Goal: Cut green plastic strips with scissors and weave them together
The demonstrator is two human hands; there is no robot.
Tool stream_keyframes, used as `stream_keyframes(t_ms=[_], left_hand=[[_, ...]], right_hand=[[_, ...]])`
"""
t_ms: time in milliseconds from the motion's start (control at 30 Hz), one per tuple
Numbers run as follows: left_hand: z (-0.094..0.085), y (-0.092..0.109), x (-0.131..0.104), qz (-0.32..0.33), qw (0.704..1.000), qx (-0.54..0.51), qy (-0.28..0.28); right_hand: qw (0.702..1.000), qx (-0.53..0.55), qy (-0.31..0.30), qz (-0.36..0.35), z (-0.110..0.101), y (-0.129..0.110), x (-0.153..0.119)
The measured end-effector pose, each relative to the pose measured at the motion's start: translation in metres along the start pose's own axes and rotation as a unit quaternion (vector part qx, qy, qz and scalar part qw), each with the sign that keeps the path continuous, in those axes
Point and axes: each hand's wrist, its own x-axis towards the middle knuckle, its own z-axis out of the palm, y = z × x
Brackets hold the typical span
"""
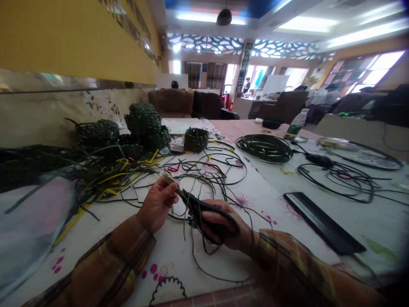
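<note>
My right hand (238, 232) is closed around the handles of black scissors (228, 217), whose blades point up and left. The tips of the blades come close to my left hand (157, 204), which is raised just over the table. Its thumb and finger are pinched on the end of a thin dark green strip (171, 177). Whether the blades touch that strip I cannot tell. Loose dark green strips (220, 281) loop around and below my right hand.
Woven green baskets (143, 119) and tangled green and yellow strips (128, 170) lie at left; a small round basket (196, 140) stands beyond my hands. At right are a coiled strip roll (265, 148), a bottle (295, 124) and a long black object (322, 221). A plastic bag (35, 226) is near left.
</note>
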Motion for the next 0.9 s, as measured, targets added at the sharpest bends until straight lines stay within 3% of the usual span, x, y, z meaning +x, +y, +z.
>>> stream_keyframes(t_ms=[433, 567, 700, 800, 867, 900], left_hand=[[-0.006, -0.004, 0.007, -0.014, 0.999, -0.023, 0.027], [-0.013, 0.003, 0.015, -0.006, 0.996, -0.058, 0.072], [-0.023, 0.023, 0.029, 0.022, 0.986, -0.096, 0.131], [-0.032, 0.046, 0.038, 0.045, 0.974, -0.126, 0.184], [-0.038, 0.06, 0.04, 0.057, 0.97, -0.137, 0.192], [-0.04, 0.065, 0.041, 0.06, 0.97, -0.139, 0.188]], right_hand=[[0.998, -0.041, -0.042, 0.018, -0.01, -0.003, 0.007], [0.998, -0.044, -0.047, 0.027, -0.014, -0.007, 0.007], [0.991, -0.097, -0.076, 0.057, -0.026, -0.012, 0.011], [0.962, -0.24, -0.097, 0.092, -0.036, -0.019, 0.014], [0.91, -0.405, -0.077, 0.048, -0.041, -0.024, 0.015], [0.87, -0.489, -0.058, 0.008, -0.042, -0.026, 0.015]])
